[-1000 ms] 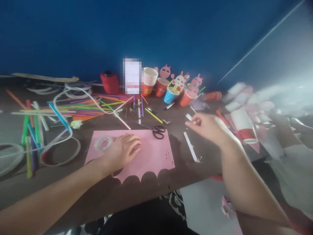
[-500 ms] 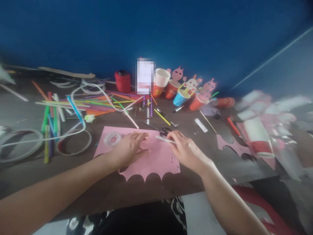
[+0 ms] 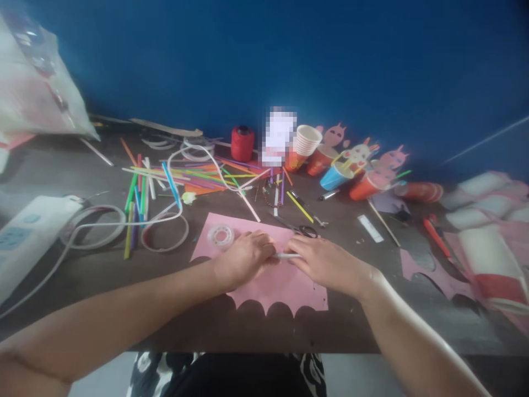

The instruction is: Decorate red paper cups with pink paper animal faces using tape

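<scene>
A sheet of pink paper (image 3: 289, 295), scalloped along its near edge, lies on the table beneath both hands. Between the hands runs a thin white stick (image 3: 286, 255), possibly a piece of straw. My right hand (image 3: 324, 262) pinches its right end. The fingers of my left hand (image 3: 248, 256) are curled closed at its other end and hide that tip. A roll of clear tape (image 3: 221, 235) rests on the paper's far left corner. Black-handled scissors (image 3: 306, 230) lie just beyond my right hand, at the paper's far edge.
Coloured straws (image 3: 173, 179) and a white cable (image 3: 161, 225) spread over the left. Behind stand a red thread spool (image 3: 242, 144), a lit phone (image 3: 279, 138), stacked paper cups (image 3: 308, 142) and a blue cup (image 3: 336, 175). Pink scraps (image 3: 438, 273) and a cup (image 3: 494, 270) lie right.
My left hand has gone from lying spread on the paper to closing on the white stick beside my right hand. The view has swung left, showing a bag and a white power strip.
</scene>
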A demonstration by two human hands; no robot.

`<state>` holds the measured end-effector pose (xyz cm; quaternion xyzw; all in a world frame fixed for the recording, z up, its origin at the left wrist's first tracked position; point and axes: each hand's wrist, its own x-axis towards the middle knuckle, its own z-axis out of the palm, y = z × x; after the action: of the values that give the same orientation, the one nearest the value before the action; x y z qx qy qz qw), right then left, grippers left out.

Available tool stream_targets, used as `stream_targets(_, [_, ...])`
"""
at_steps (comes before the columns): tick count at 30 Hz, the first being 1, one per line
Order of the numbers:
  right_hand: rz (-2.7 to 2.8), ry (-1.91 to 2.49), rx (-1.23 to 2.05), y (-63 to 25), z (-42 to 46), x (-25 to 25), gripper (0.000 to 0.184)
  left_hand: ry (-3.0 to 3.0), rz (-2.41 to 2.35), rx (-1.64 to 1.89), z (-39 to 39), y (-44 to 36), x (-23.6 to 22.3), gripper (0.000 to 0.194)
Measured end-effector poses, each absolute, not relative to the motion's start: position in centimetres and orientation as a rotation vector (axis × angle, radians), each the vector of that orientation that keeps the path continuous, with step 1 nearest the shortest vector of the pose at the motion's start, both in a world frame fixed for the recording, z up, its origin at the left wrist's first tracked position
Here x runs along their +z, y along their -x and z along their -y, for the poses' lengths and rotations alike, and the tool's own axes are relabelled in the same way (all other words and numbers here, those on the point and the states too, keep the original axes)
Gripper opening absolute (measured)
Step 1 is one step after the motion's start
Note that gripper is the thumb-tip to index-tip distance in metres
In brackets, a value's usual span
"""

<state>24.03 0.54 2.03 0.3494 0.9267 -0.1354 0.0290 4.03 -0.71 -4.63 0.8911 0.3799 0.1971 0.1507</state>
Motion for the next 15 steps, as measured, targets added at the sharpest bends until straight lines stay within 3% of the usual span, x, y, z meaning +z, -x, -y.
stream_targets(8, [-2.960, -1.160, -0.369, -26.5, -1.5, 3.6, 0.012, -2.488, -1.111, 0.625, 0.3, -3.7, -5.0, 0.021])
stream_targets(11, [-3.044, -1.645, -0.310, -30.5, -1.9, 5.2, 0.011, -2.513, -1.185, 0.622, -0.3, -3.4, -4.9, 0.023])
stream_targets(13, [-3.118, -2.001, -0.518, -32.4, -1.6, 5.4, 0.019, -2.531, -1.228, 0.605, -0.4, -3.5, -4.7, 0.025])
stream_targets(15, [-3.014, -2.233, -1.090, -32.7, -0.9, 4.5, 0.037, -2.539, -1.243, 0.602, -0.2, -3.7, -4.5, 0.026])
